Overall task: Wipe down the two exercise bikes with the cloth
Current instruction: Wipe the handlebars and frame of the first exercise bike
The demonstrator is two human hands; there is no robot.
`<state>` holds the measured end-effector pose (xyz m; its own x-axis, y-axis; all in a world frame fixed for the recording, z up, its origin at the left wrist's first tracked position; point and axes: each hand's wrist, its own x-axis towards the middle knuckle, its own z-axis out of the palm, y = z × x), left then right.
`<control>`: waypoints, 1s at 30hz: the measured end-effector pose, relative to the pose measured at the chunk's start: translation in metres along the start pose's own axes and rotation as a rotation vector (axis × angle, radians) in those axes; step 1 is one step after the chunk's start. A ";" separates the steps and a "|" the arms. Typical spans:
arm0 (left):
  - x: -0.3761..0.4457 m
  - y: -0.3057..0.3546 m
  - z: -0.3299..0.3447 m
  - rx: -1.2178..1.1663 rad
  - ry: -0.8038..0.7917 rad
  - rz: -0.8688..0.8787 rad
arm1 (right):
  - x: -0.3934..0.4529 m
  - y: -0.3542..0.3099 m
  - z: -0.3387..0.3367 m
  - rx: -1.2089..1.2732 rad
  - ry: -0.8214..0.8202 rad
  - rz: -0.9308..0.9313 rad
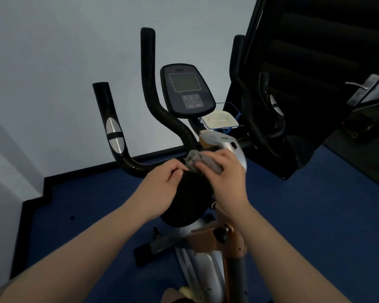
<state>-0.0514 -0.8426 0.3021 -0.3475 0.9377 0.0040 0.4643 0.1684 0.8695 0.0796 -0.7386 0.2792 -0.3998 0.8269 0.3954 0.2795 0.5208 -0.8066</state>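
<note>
An exercise bike [208,263] with a silver and orange frame stands right below me, its black seat [188,200] in the middle of the view. My left hand [162,184] grips the left front edge of the seat. My right hand [225,173] holds a grey cloth [197,159] against the seat's front tip, fingers curled over it. Ahead rise the black handlebars [149,88] and the console [187,90] with its screen. No second bike is visible.
A white wall is close behind the handlebars. A dark panel [315,62] stands at the right. A small white tray [220,120] sits in a blue holder behind the console. Blue carpet [85,215] covers the floor around the bike's base.
</note>
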 end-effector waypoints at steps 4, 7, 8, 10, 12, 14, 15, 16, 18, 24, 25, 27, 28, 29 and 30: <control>0.001 0.000 0.000 0.016 0.007 -0.012 | 0.045 -0.015 0.017 -0.041 -0.026 -0.014; -0.001 0.000 0.000 -0.009 0.005 -0.027 | 0.021 -0.008 0.012 0.021 -0.019 0.005; -0.002 0.001 0.000 -0.012 0.002 -0.035 | 0.005 -0.003 0.006 0.038 -0.018 0.001; 0.000 0.004 -0.004 0.031 -0.016 -0.043 | -0.014 0.002 -0.006 0.077 -0.028 0.004; 0.005 0.008 -0.011 0.081 -0.067 -0.050 | 0.001 0.002 -0.005 0.087 -0.060 0.033; 0.010 0.013 -0.013 0.107 -0.096 -0.054 | 0.026 -0.004 0.004 0.080 -0.033 0.070; 0.012 0.014 -0.011 0.125 -0.073 -0.053 | 0.035 -0.007 0.009 0.076 0.000 0.081; 0.011 0.014 -0.008 0.142 -0.029 -0.054 | 0.036 -0.009 0.013 0.083 0.042 0.082; 0.007 0.011 -0.001 0.122 0.067 -0.073 | 0.018 -0.005 0.015 0.113 0.119 0.077; -0.001 0.003 0.002 -0.074 0.135 -0.124 | -0.003 0.005 0.010 0.104 0.121 0.062; -0.001 0.003 0.003 -0.077 0.137 -0.124 | 0.013 0.002 0.013 0.071 0.094 0.053; 0.000 0.004 0.004 -0.104 0.133 -0.122 | 0.040 -0.007 0.018 0.027 0.060 0.028; 0.000 0.004 0.004 -0.110 0.135 -0.119 | 0.045 -0.011 0.020 0.018 0.054 0.013; -0.001 0.004 0.004 -0.101 0.142 -0.114 | 0.043 -0.012 0.019 0.010 0.051 0.001; -0.001 0.003 0.004 -0.079 0.149 -0.103 | 0.036 -0.010 0.017 0.003 0.048 -0.014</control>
<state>-0.0463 -0.8420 0.3028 -0.5095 0.8603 -0.0186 0.3572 0.2311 0.9050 0.0482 -0.7177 0.2937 -0.3618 0.8285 0.4275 0.2717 0.5323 -0.8018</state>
